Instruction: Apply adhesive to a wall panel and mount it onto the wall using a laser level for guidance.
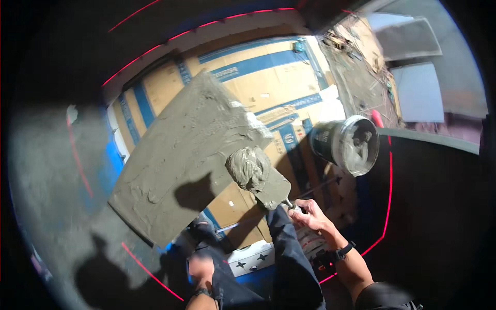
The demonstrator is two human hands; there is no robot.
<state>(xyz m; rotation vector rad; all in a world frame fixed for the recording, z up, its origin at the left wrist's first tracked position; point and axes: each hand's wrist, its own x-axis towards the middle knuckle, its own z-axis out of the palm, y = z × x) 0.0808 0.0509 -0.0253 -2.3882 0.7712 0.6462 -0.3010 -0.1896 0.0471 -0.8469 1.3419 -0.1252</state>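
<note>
Two hands [310, 217] [201, 267], one trowel [275, 190]

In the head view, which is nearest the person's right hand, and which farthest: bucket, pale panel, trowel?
1. Trowel: in the right hand's grip.
2. Bucket: beyond the hand, to its right.
3. Pale panel: past the bucket, upper right.

Red light lines [390, 186] cross dark walls [436, 186] around cardboard [258, 88].

- Cardboard [258, 89] with blue bands, lying flat
- Red light line [390, 181] along a dark surface [434, 206]
- Pale panel [417, 93] beside scattered debris [349, 44]
</note>
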